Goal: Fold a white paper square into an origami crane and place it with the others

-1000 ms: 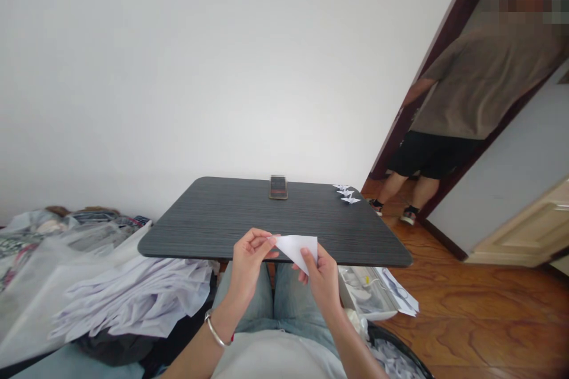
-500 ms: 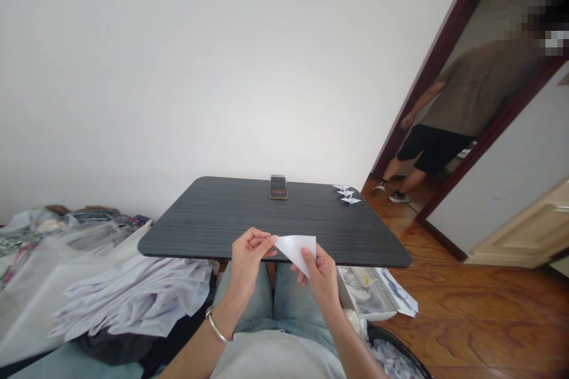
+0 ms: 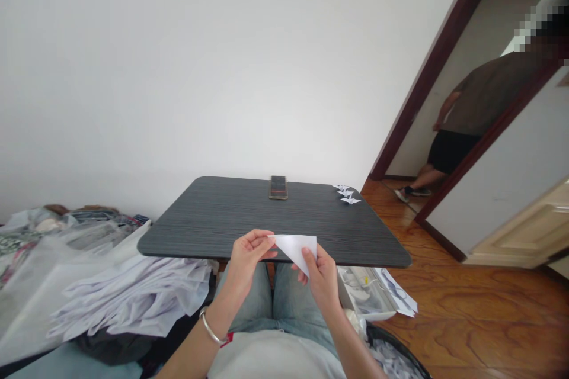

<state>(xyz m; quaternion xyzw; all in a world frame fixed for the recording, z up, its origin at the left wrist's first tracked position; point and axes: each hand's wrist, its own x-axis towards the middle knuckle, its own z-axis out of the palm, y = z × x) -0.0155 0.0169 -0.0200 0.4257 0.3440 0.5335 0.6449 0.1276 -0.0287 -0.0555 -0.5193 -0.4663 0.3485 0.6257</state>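
A folded white sheet of paper (image 3: pixel 295 247), roughly triangular, is held between my two hands above the near edge of the dark table (image 3: pixel 231 213). My left hand (image 3: pixel 249 251) pinches its pointed left corner between thumb and fingers. On the other side, my right hand (image 3: pixel 319 266) grips the wider part, thumb on top and fingers underneath. Several small folded paper cranes (image 3: pixel 350 200) stand in a row at the table's far right corner. A phone (image 3: pixel 278 187) rests at the middle of the far edge.
Left of the table lie a heap of white papers (image 3: pixel 133 296) and bagged fabrics (image 3: pixel 93 231). To the right are an open box (image 3: pixel 368 296) and a dark bag of paper scraps (image 3: pixel 395 355) on the wooden floor. A person (image 3: pixel 480 100) is in the doorway.
My left hand has shifted slightly left along the paper's corner, and more of the tip shows. The person in the doorway has moved to the right, further behind the frame.
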